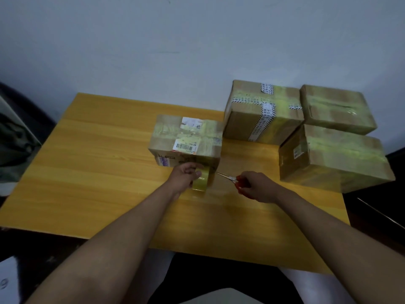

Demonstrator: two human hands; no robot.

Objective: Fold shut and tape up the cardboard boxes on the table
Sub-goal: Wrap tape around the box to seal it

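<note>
The left hand (185, 175) has its grip curled round the tape roll (201, 181), held low against the near face of the front box (186, 142), which sits mid-table with its flaps already down and taped across the top. A strip of tape seems to run from the roll up that near face.

The right hand (255, 186) grasps the red-handled scissors (228, 178); their blades lie roughly level, long axis pointing left toward the strip just right of the roll, tips close to the box corner but apart from it. So the cut, I'd judge, falls to the right hand, with nothing between blades and tape.

Three more taped boxes (263, 110) crowd the far right of the yellow table (98, 163), well clear.
</note>
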